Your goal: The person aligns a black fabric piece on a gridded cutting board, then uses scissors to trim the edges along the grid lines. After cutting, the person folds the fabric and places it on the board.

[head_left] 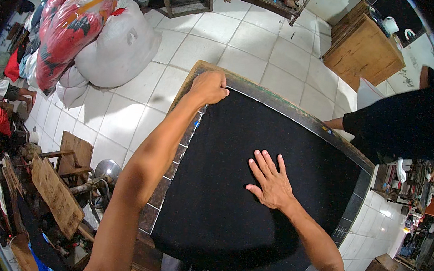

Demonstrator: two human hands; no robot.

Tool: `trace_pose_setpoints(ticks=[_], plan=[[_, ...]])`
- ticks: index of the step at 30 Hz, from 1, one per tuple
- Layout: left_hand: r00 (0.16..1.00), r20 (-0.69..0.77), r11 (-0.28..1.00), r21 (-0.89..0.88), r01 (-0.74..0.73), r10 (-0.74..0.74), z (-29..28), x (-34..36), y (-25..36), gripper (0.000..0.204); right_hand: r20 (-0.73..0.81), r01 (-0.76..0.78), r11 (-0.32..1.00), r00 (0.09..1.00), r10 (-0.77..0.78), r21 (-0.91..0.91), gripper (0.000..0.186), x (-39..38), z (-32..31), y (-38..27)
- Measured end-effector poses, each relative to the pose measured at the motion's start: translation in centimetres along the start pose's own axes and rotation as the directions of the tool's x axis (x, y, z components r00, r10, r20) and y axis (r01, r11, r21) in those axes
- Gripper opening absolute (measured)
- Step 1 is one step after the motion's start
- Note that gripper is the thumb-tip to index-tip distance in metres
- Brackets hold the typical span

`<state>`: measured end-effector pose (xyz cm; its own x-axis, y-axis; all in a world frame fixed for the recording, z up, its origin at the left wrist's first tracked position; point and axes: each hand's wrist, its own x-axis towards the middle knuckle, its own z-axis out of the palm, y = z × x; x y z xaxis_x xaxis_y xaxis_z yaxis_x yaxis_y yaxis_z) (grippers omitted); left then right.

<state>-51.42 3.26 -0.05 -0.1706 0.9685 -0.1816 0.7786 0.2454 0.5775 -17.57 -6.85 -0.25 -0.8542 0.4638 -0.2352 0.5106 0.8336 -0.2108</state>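
A large black cloth (pixel 251 208) lies spread over a tiled-top table (pixel 152 210), its near edge hanging over the front. At the far left corner of the cloth, my left hand (pixel 210 88) is closed, fingers curled and thumb pressed in, gripping the cloth's corner. Its fingertips are partly hidden. My right hand (pixel 270 183) rests flat on the middle of the cloth, palm down with fingers spread, holding nothing. Along the left side a strip of dark tiles shows beside the cloth. The table's worn wooden rim (pixel 284 101) runs along the far side.
At the right, a person in dark clothing (pixel 403 123) stands against the table's far edge. Stuffed plastic bags (pixel 120 46) sit on the tiled floor at the far left. Wooden boards (pixel 57 195) and a metal lamp shade (pixel 108 170) stand left of the table. A wooden cabinet (pixel 366 50) is far right.
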Motion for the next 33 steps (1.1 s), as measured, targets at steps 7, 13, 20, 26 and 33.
trace_pose_setpoints(ticks=[7,13,20,26,33], plan=[[0.997,-0.015,0.979,-0.19,0.072,-0.077,0.4,0.5,-0.5,0.017,-0.009,0.083,0.997,0.996,-0.083,-0.002,0.071,1.7,-0.4,1.1],[0.992,-0.077,0.983,-0.159,0.089,-0.102,1.5,0.5,-1.3,0.018,-0.08,0.231,0.971,0.969,-0.235,-0.053,0.074,8.6,-1.7,3.6],[0.96,-0.156,0.944,-0.271,0.187,-0.234,1.5,-1.3,-1.5,0.028,-0.146,0.187,0.977,0.969,-0.201,-0.107,0.077,18.6,-2.9,4.2],[0.931,-0.114,0.885,-0.37,0.283,-0.346,1.6,-5.1,-2.2,0.04,-0.118,0.147,0.983,0.98,-0.16,-0.112,0.075,20.1,-3.4,3.8],[0.908,-0.161,0.861,-0.413,0.295,-0.388,2.2,-4.8,-1.4,0.041,-0.201,0.096,0.994,0.974,-0.104,-0.051,0.069,21.1,-3.0,3.9]])
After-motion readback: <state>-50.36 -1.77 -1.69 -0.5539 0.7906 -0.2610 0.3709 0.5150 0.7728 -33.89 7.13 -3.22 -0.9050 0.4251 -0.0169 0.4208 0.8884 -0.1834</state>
